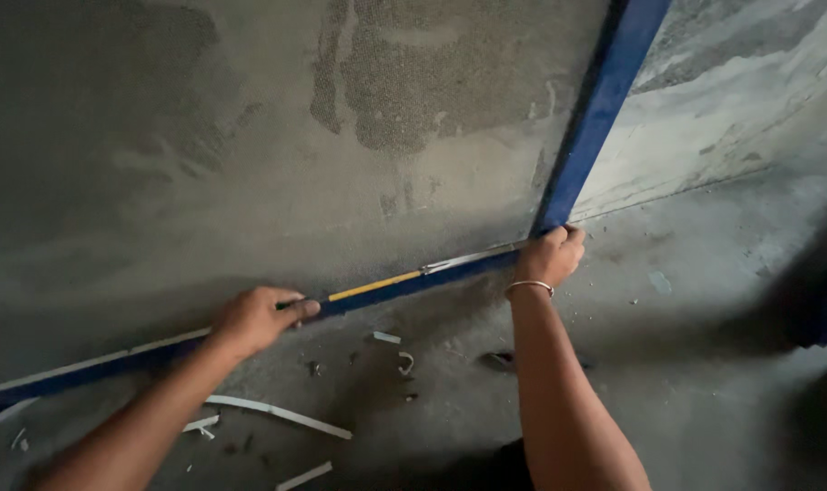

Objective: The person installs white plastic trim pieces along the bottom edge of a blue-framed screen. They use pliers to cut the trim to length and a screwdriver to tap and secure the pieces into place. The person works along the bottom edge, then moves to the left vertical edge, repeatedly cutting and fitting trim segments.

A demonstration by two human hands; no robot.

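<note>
Down at the foot of the rough grey wall, the person stretches a tape measure along the blue strip that runs where wall meets floor. The left hand presses against the strip, fingers curled together and pinching the near end of the tape, judging by the yellow blade coming out of the grip. The right hand sits in the corner where that strip meets the upright blue strip, fingers closed over the far end of the blade, seemingly pinning it to the corner so it lies flat and straight. A thin bracelet circles the right wrist. On the floor below lie white offcuts and small scraps, well clear of both hands.
</note>
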